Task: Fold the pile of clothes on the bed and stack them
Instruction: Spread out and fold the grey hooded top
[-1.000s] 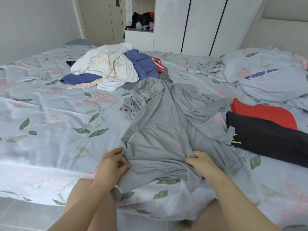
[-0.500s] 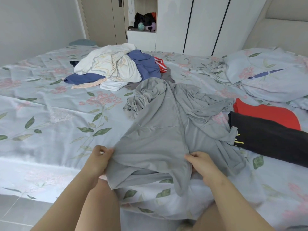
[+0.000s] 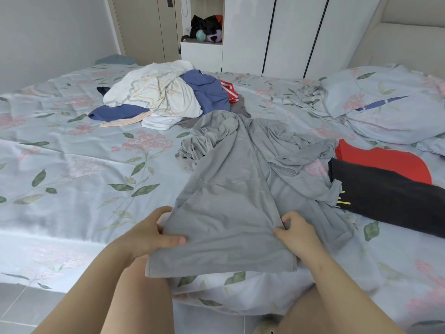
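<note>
Holding the grey garment [image 3: 231, 201] by its lower hem, both hands grasp cloth. The left hand [image 3: 149, 233] pinches the left corner with the thumb on top. The right hand [image 3: 297, 233] pinches the right side, fingers curled into the fabric.

Change vs. 0.5 s ago: the hem was bunched and sagging between the hands. It is now drawn flat and nearly straight, and overhangs the near edge of the bed [image 3: 72, 165]. Hand positions are roughly unchanged. The garment's upper part remains crumpled toward the middle of the bed.

Containers: one open niche [image 3: 204, 47] in the white wardrobe [image 3: 289, 32] beyond the far edge of the bed. It holds a dark bundle, a teal ball and a purple item; detail is too small to resolve.

Counts:
- Hands: 2.
- Grey garment in work: 1.
- Unfolded pile [image 3: 163, 95]: 1, toward the far edge. White, blue and red-striped pieces show; the number of pieces cannot be told.
- Folded items near the right edge: 2. The black garment [image 3: 390, 196] lies nearer and overlaps the red garment [image 3: 385, 160] behind it.
- Floral pillow [image 3: 385, 104]: 1 clearly seen, at the far right corner.
</note>
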